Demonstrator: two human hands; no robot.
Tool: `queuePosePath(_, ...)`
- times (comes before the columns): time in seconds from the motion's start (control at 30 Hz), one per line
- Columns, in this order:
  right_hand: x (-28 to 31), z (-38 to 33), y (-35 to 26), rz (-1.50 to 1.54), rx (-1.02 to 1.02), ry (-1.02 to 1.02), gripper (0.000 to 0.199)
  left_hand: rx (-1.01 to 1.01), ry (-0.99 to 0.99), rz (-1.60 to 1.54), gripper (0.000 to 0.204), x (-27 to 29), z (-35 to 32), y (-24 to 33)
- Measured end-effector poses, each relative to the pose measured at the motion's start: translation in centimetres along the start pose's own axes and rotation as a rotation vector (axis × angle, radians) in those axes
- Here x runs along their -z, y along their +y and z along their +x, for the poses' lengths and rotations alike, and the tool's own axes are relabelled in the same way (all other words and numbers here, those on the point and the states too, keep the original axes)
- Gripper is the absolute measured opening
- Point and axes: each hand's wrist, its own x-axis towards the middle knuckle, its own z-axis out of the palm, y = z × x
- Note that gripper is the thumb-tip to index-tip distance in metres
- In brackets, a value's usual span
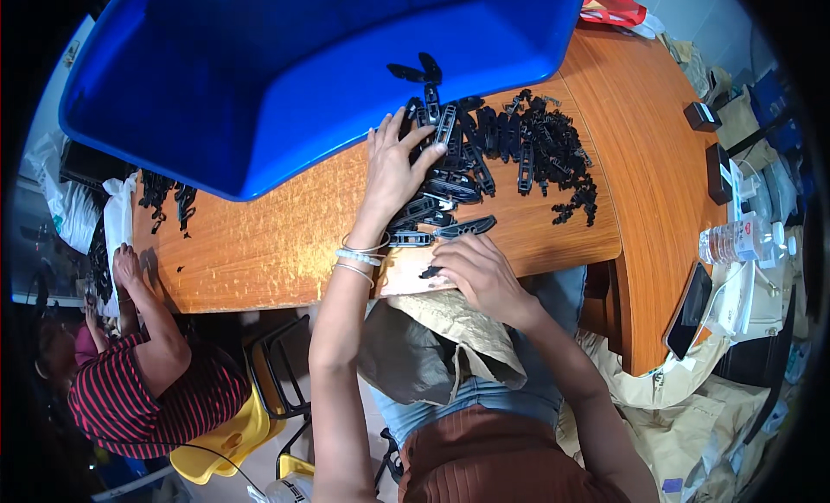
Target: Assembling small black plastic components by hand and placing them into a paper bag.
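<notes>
Head view, hands (484,274), table edge (553,264), bare wood (277,213)

Clear plastic bottle (719,245) at right edge of table (644,123): red-and-white label (745,241) with small print, too small to read surely. Whitish container (279,489) at lower edge, left of centre: dark lettering, partly cut off. No other text legible.

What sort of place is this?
Probably a small workshop: black plastic parts lie piled on a wooden table by a large blue bin, and a co-worker in stripes is nearby.
</notes>
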Motion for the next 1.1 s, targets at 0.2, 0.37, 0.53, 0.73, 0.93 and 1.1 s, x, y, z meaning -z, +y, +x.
queuePosePath(0.2, -0.4, -0.9, 0.5, 0.05, -0.106, 0.25, 0.012, 0.173, -0.292, -0.115, 0.042, 6.7, -3.8, 3.7)
queuePosePath(0.37, -0.4, -1.1, 0.1, 0.061, -0.106, 0.3, 0.015, 0.09, -0.304, 0.06, 0.028, 7.4, -6.0, 3.3)
queuePosePath(0.53, 2.1, -1.8, -2.6, 0.157, -0.448, 0.261, 0.017, 0.287, -0.15, -0.683, 0.024, 7.6, -9.5, 5.4)
queuePosePath(0.73, 1.9, -2.4, -5.0, 0.903, -0.598, 0.523, 0.012, 0.518, -0.191, -1.071, 0.036, 5.8, -14.4, 9.7)
queuePosePath(0.93, 2.3, -2.7, -5.2, 0.797, -0.708, 0.415, 0.01, 0.595, -0.166, -1.301, 0.059, 6.2, -14.8, 10.7)
queuePosePath(1.1, 3.2, -2.9, -5.5, 0.631, -0.532, 0.266, 0.009, 0.548, -0.264, -1.221, 0.048, 6.5, -15.4, 9.9)
